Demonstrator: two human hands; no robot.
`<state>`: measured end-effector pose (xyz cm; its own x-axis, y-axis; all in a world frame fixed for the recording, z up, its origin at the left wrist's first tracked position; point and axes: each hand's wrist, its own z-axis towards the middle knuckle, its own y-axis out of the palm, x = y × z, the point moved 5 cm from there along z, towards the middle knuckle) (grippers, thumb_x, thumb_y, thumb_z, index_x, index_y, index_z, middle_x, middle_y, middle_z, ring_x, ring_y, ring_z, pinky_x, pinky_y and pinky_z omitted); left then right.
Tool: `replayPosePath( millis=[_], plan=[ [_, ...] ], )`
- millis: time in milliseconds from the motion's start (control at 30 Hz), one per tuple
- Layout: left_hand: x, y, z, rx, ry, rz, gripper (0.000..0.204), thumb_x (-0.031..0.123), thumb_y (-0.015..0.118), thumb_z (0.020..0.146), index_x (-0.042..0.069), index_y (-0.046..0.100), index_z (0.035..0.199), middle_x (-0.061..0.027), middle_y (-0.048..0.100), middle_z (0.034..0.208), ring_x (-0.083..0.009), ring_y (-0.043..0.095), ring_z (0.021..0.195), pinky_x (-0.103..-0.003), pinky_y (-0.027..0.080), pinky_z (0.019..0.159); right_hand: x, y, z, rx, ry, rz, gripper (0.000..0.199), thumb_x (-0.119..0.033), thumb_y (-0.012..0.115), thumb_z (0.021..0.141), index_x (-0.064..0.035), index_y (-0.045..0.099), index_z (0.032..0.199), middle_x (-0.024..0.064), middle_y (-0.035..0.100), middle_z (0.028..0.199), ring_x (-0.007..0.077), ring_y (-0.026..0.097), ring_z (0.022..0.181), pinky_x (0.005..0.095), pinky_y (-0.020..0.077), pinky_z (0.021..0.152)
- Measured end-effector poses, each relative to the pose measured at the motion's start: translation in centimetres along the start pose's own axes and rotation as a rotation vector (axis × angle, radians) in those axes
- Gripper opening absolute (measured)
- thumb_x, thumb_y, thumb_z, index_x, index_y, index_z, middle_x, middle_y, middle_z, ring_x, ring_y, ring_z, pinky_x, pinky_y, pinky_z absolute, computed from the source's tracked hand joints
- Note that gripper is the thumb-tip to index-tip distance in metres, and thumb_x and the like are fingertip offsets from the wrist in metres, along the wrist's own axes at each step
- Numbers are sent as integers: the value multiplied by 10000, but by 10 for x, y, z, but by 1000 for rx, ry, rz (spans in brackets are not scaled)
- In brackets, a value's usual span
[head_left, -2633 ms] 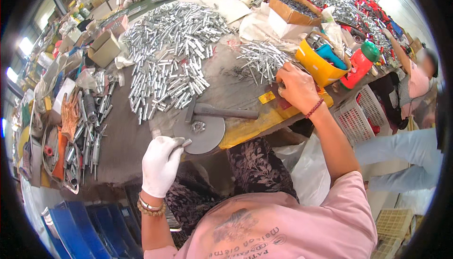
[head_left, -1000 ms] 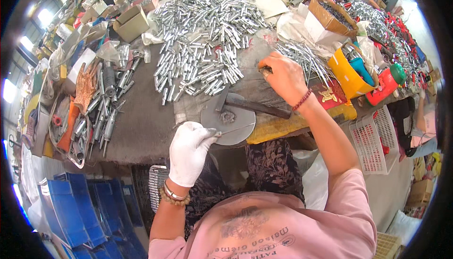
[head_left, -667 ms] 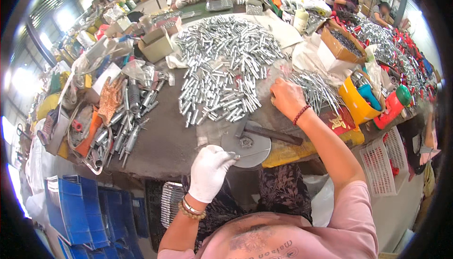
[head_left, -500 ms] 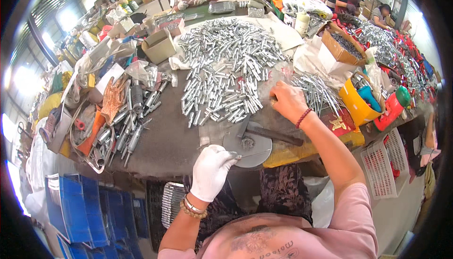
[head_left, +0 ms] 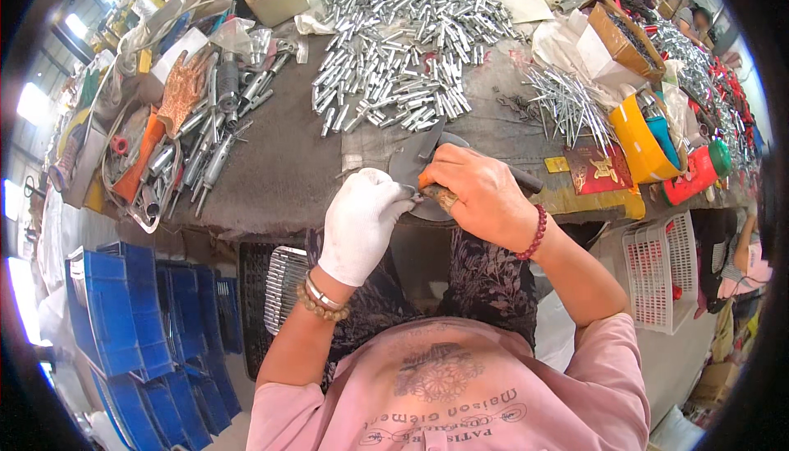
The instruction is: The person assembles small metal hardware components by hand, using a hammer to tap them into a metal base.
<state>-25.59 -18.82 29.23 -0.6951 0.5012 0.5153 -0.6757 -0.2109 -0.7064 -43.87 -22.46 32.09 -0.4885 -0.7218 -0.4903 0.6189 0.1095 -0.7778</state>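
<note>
My left hand (head_left: pixel 362 221), in a white glove, is closed in a pinch over the table's near edge. At its fingertips a small bit of thin metal rod (head_left: pixel 418 198) shows. My bare right hand (head_left: pixel 485 196) meets it there with fingers pinched together; what they hold is hidden. Below and behind the hands lies a round grey metal plate (head_left: pixel 403 160), partly covered by them. A hammer (head_left: pixel 526 180) rests across the plate, its handle sticking out past my right hand. Beyond it spreads a large heap of short silvery metal tubes (head_left: pixel 394 56).
Thin metal rods (head_left: pixel 571 106) lie in a heap at right, near a dark red booklet (head_left: pixel 598 170) and a cut yellow container (head_left: pixel 637 143). Tools and an orange-patterned glove (head_left: pixel 182 89) crowd the left. Blue bins (head_left: pixel 123 311) and a white basket (head_left: pixel 657 274) stand below table level.
My right hand has come from near the rod heap to my left hand's fingertips, its fingers now pinched there. The view has tilted downward, so the co-worker across the table is out of sight.
</note>
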Motion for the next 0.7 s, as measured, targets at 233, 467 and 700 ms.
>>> replayPosePath(
  millis=[233, 467, 700],
  plan=[
    [2, 0, -2, 16, -10, -47, 158, 77, 836, 818, 62, 783, 966, -105, 693, 938, -325, 669, 968, -422, 549, 870, -15, -1, -1, 9, -87, -136, 133, -31, 684, 844, -63, 702, 972, 98, 610, 1005, 331, 674, 972, 456, 579, 844],
    [-2, 3, -1, 32, -20, 15, 224, 23, 866, 771, 50, 767, 970, -93, 686, 942, -324, 673, 961, -413, 562, 856, -39, 5, 8, -51, -245, -510, 58, -125, 702, 845, -100, 698, 897, 47, 598, 973, 225, 662, 957, 362, 561, 819],
    [-2, 5, -3, 61, 26, 63, 186, 104, 878, 768, 88, 773, 921, -66, 695, 921, -300, 676, 935, -414, 571, 821, -43, 7, 10, -86, -260, -550, 50, -143, 698, 847, -104, 685, 876, 42, 585, 956, 211, 650, 935, 346, 554, 787]
  ],
)
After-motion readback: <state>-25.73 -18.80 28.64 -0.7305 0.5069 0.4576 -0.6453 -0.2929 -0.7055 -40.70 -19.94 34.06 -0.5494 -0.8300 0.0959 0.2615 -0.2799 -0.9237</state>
